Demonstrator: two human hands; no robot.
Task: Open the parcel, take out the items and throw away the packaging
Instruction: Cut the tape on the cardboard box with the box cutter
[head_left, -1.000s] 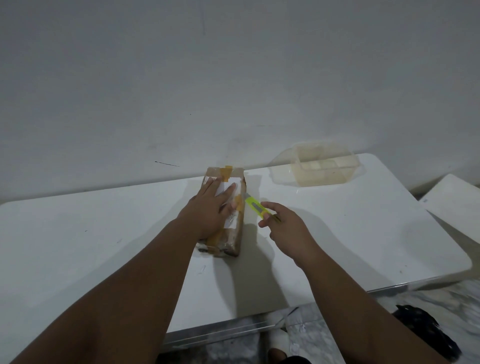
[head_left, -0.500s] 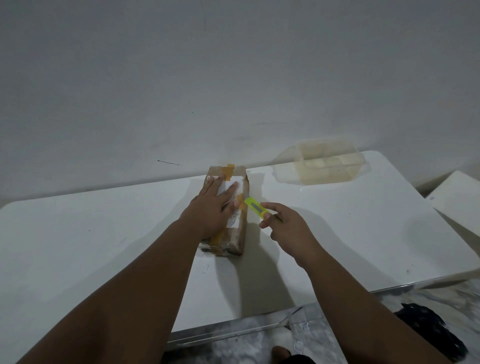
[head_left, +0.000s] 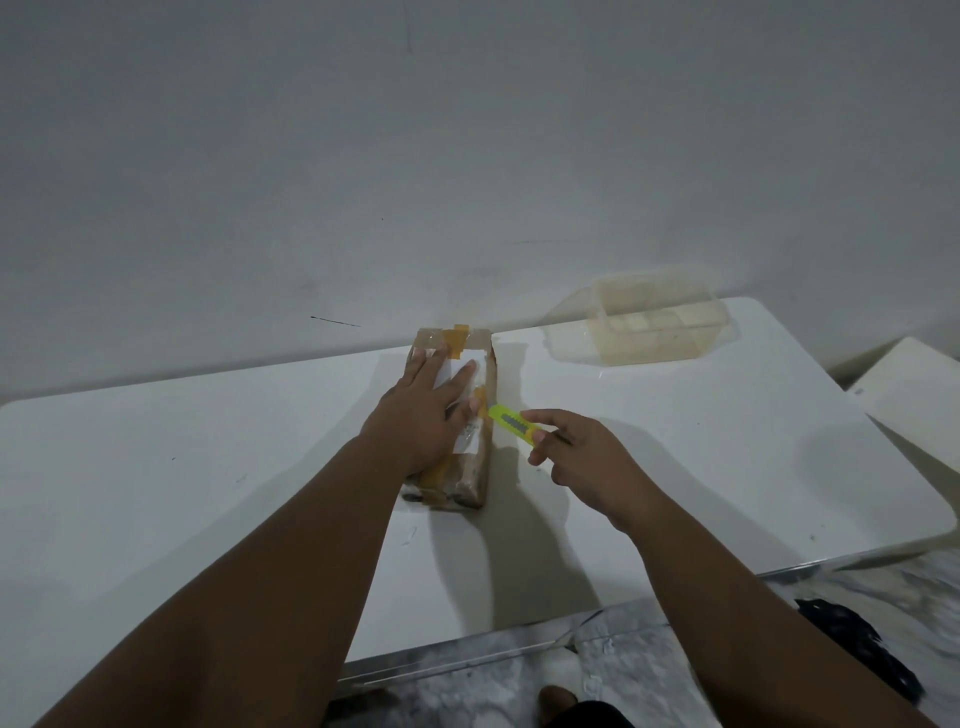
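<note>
1. Parcel (head_left: 480, 457) lies on the white table (head_left: 156, 467), near the wall – brown, taped, with a white label on top.
2. My left hand (head_left: 423, 415) rests flat on it, fingers spread, gripping nothing.
3. My right hand (head_left: 576, 454) pinches a yellow-green box cutter (head_left: 511, 423) – its tip just beside the parcel's right edge, perhaps touching.
4. Clear plastic container (head_left: 654, 325) sits well apart, far right.

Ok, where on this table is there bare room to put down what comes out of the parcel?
The widest bare patch is the table left of the parcel. Another lies right of the right hand, in front of the clear tub. It is crowded in the middle, where the left hand presses the parcel and the cutter points at it.
</note>
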